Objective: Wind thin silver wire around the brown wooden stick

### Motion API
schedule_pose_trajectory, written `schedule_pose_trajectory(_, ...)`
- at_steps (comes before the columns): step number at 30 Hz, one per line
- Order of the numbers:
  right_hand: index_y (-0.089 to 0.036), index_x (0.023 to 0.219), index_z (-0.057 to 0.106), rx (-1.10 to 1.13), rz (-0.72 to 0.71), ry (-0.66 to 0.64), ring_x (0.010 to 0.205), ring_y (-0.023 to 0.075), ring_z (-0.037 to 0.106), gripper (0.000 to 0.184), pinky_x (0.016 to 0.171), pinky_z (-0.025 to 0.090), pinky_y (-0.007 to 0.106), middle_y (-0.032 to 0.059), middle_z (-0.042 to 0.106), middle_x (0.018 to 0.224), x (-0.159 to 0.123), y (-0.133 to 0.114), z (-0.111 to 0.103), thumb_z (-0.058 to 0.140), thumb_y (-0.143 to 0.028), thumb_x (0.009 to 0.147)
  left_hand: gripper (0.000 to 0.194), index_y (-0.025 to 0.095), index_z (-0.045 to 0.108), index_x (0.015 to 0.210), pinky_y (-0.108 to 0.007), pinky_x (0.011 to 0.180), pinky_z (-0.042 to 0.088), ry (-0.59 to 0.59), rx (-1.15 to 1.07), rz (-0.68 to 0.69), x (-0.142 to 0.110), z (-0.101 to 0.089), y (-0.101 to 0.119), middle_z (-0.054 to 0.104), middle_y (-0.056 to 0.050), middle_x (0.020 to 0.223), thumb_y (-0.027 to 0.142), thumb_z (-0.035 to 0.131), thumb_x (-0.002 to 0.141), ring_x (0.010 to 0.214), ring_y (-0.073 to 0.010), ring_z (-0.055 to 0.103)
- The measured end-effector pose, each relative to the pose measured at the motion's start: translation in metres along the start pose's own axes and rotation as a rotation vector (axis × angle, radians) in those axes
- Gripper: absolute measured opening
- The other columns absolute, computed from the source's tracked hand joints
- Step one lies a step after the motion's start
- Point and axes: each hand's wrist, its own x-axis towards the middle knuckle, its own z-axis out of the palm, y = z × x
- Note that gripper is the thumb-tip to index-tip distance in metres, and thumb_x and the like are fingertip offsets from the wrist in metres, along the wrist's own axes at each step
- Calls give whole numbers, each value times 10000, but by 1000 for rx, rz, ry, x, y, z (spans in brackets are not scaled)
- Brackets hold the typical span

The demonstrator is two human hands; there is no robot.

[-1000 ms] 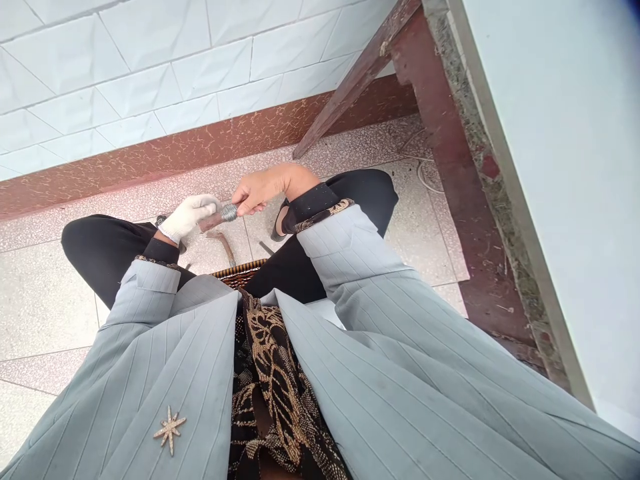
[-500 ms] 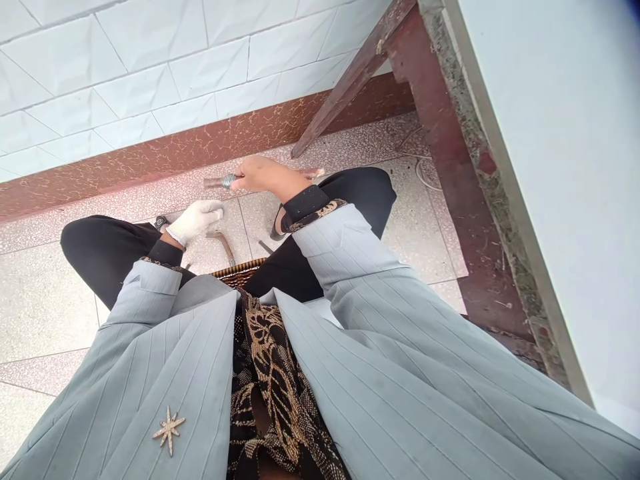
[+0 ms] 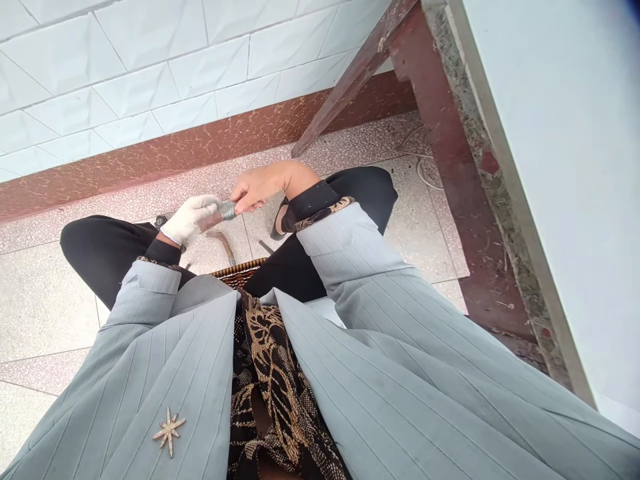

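My right hand (image 3: 257, 190), bare, is closed around a wooden stick (image 3: 213, 221) with grey wire wound round it in a tight coil. The stick's brown end points down and left, slightly blurred. Next to that end is my left hand (image 3: 193, 217) in a white knit glove, its fingers curled together. Whatever lies inside the glove's grip is hidden, and I cannot tell whether the stick touches the glove. Below the hands are a curved brown piece (image 3: 225, 247), like a bent stick, and the rim of a woven basket (image 3: 240, 270).
A thin grey bar (image 3: 266, 247) lies right of the basket. My crossed legs in black trousers (image 3: 105, 250) flank it on the tiled floor (image 3: 45, 287). A tiled wall (image 3: 150, 80) stands ahead. A slanted wooden brace (image 3: 345, 87) and a white-topped table (image 3: 560, 167) are at right.
My right hand swung the stick up and away from the glove, then brought it back down beside it. The gloved hand shifted only slightly.
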Motion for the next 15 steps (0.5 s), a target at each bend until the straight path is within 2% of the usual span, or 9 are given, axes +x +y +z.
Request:
schedule_pose_trajectory(4,-131,755,618,394,-297,431,542,50,461,314,591,363,228,-41,575,643,-20,2,-8,599,-147,1068,532,190,652,848,-290,545,302,0,-156,68,-3,1,9,436,48,577,710,762,826,519,-103,347)
schedule_pose_trajectory(6,-144,712,584,541,-323,603,523,51,454,371,548,339,242,-26,575,641,-20,6,-9,575,-158,1083,533,186,657,831,-285,527,271,-26,-155,46,-4,0,13,421,50,573,704,780,817,517,-97,321)
schedule_pose_trajectory(8,-169,703,556,613,-251,713,530,62,450,400,535,331,248,-17,575,637,-14,11,-9,586,-254,1093,514,177,666,838,-281,521,257,-25,-146,32,-5,0,16,437,44,594,677,783,817,525,-94,322)
schedule_pose_trajectory(10,-190,721,541,592,-163,767,563,83,462,406,553,354,254,-7,588,643,-7,15,-9,602,-363,1084,464,169,667,841,-277,523,259,-14,-113,25,-5,1,18,455,38,613,621,771,827,533,-91,334)
schedule_pose_trajectory(12,-196,763,581,444,-48,777,619,117,519,381,595,400,271,12,617,668,2,18,-10,635,-436,1054,403,167,660,830,-273,534,272,8,-40,16,-6,1,21,464,36,621,560,747,827,548,-93,351)
schedule_pose_trajectory(15,-164,892,704,105,167,739,770,192,645,315,692,462,313,65,688,767,14,18,-9,659,-445,1028,325,167,647,801,-275,572,315,-2,108,14,-7,2,23,467,31,631,489,677,833,597,-109,389)
